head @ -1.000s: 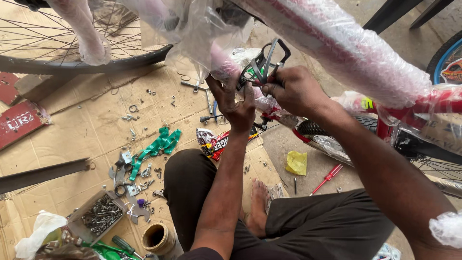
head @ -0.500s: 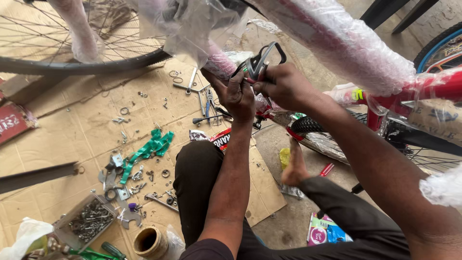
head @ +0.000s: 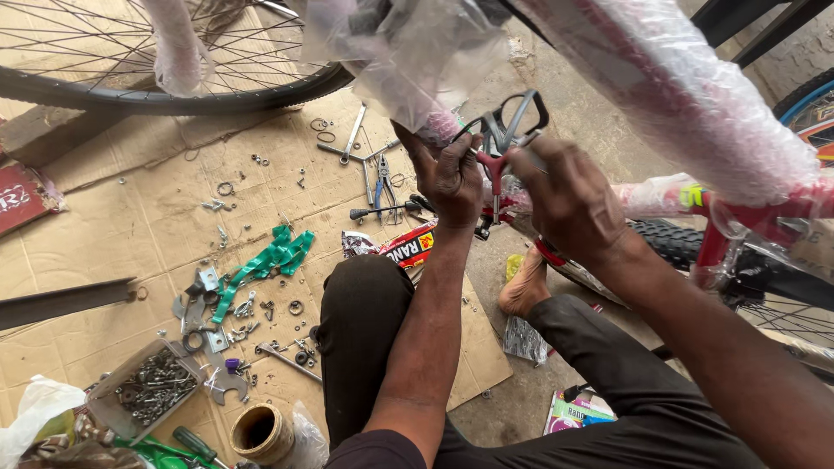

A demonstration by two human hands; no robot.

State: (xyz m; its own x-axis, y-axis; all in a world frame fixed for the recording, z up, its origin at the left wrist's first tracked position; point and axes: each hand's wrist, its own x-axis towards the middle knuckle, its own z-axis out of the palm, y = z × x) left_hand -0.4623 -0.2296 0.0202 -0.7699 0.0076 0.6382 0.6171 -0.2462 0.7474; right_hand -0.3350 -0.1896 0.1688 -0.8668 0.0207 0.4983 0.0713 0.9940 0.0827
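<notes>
A bicycle frame wrapped in bubble wrap and plastic runs across the top right. Under it sits a grey metal wire bracket with a small red part. My left hand pinches this fitting from the left, fingers closed around its lower end. From the right, my right hand grips the same fitting, thumb against the red part. Where the bracket joins the frame is hidden by plastic and my fingers. I am squatting, with my bare foot on the floor below the hands.
A spoked wheel lies at top left and a knobby tyre at right. The cardboard sheet holds spanners, pliers, green strips, loose nuts, a box of bolts and a tape roll.
Both hands have stayed on the bracket, shifting slightly up and right with it. My legs have shifted, and the foot now shows below the hands.
</notes>
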